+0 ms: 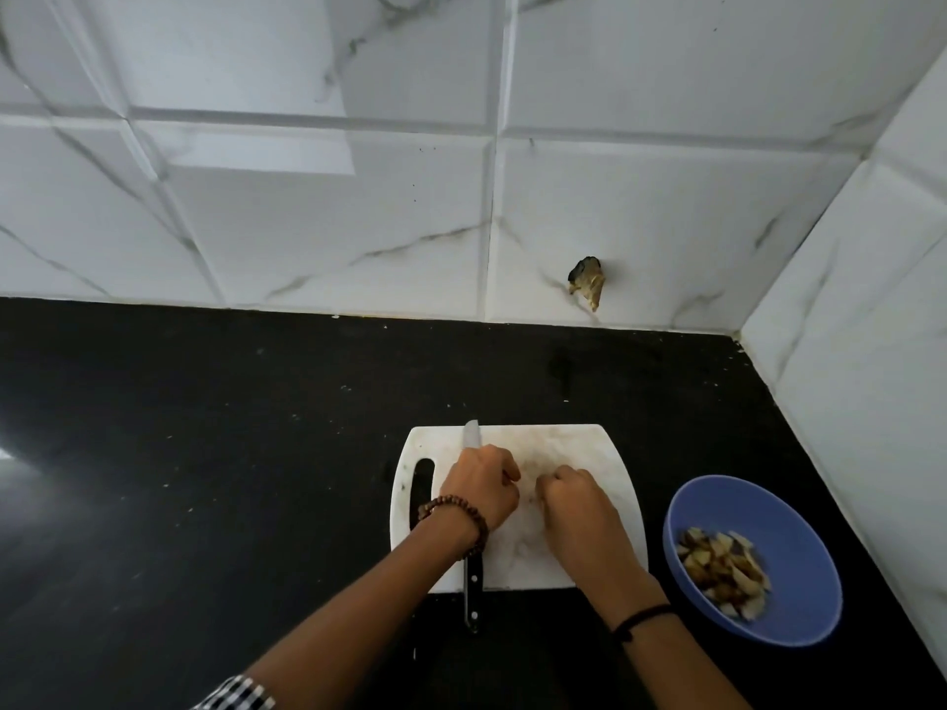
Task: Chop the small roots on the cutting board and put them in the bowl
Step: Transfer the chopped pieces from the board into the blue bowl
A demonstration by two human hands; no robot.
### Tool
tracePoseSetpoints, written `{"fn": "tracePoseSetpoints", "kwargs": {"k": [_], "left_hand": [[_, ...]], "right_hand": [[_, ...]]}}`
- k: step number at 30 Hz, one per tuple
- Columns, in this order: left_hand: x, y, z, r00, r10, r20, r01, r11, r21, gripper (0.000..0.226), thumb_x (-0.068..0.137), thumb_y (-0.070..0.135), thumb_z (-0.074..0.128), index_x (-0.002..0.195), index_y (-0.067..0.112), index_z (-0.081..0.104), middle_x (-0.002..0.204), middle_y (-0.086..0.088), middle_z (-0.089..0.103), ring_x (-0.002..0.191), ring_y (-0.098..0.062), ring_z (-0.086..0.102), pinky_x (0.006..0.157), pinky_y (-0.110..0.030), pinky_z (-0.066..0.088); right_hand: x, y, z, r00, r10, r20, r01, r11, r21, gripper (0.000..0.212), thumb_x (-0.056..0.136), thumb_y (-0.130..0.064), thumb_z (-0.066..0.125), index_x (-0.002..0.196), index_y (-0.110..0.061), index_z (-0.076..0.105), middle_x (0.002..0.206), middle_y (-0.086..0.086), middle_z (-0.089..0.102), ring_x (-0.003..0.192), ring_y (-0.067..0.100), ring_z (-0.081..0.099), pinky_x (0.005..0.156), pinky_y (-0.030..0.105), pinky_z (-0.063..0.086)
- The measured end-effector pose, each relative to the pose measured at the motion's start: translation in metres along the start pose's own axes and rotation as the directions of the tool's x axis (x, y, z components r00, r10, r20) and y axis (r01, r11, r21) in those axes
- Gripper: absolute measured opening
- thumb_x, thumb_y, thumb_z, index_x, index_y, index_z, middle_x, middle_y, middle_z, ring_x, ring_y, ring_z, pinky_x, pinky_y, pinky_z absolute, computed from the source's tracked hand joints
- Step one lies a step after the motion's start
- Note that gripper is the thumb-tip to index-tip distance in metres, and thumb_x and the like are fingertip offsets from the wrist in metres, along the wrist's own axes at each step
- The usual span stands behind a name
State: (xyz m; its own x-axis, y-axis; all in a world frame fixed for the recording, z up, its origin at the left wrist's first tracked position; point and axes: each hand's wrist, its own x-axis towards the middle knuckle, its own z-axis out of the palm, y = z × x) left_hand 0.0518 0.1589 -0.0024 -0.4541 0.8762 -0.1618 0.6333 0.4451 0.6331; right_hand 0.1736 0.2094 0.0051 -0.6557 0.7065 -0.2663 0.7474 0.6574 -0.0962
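Nearest, at 6 o'clock of the cutting board (563, 443), the knife (472, 597) handle is overhanging the board's near edge. The blade is running under the left wrist, its tip showing at 11 o'clock. Left hand (481, 484) and right hand (569, 497) are hovering knuckles-up over board centre, fingers curled under; cannot tell whether they are pinching anything. No small roots are showing on the bare board, and any left are lying hidden beneath the hands. Chopped pieces (722, 571) are sitting in the blue bowl (789, 520) at 4 o'clock, just beside the board. Risks, as judged: the left wrist is crossing the blade, so a sideways sweep could nick it or tip the overhanging handle off, and scooped bits could be dropping onto the black counter (205, 453) between board and bowl. Farther, at 12 o'clock, a tiled wall (307, 197) is showing a chipped hole (588, 281). Nothing is blocking the path to the bowl.
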Motion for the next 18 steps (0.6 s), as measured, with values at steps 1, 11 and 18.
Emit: {"fn": "tracePoseSetpoints", "kwargs": {"k": [1,11,18], "left_hand": [[0.0,0.002,0.001,1.0,0.009,0.004,-0.009,1.0,-0.001,0.022,0.086,0.007,0.061,0.105,0.013,0.07,0.107,-0.004,0.069,0.096,-0.014,0.065,0.087,-0.023,0.053],[-0.001,0.01,0.008,0.999,0.039,0.024,-0.039,0.999,-0.023,0.021,0.088,0.011,0.063,0.107,0.012,0.069,0.107,-0.004,0.07,0.097,-0.014,0.065,0.088,-0.023,0.053],[0.0,0.01,0.01,0.999,0.038,0.025,-0.037,0.998,-0.04,0.02,0.088,0.01,0.061,0.106,0.012,0.07,0.105,-0.004,0.07,0.096,-0.013,0.065,0.087,-0.022,0.053]], "right_hand": [[0.001,0.001,-0.002,1.0,0.015,-0.018,-0.014,0.999,0.03,0.029,0.101,-0.018,0.052,0.131,-0.016,0.054,0.131,0.004,0.054,0.117,0.019,0.052,0.098,0.029,0.046],[0.013,-0.006,-0.006,0.981,0.192,0.029,-0.194,0.974,0.113,0.032,0.1,-0.027,0.057,0.13,-0.017,0.051,0.128,0.005,0.057,0.114,0.018,0.057,0.096,0.029,0.046],[0.004,-0.002,0.001,0.973,0.229,-0.034,-0.219,0.956,0.195,0.023,0.101,-0.029,0.055,0.122,-0.019,0.054,0.12,0.002,0.059,0.103,0.014,0.056,0.09,0.026,0.047]]}}
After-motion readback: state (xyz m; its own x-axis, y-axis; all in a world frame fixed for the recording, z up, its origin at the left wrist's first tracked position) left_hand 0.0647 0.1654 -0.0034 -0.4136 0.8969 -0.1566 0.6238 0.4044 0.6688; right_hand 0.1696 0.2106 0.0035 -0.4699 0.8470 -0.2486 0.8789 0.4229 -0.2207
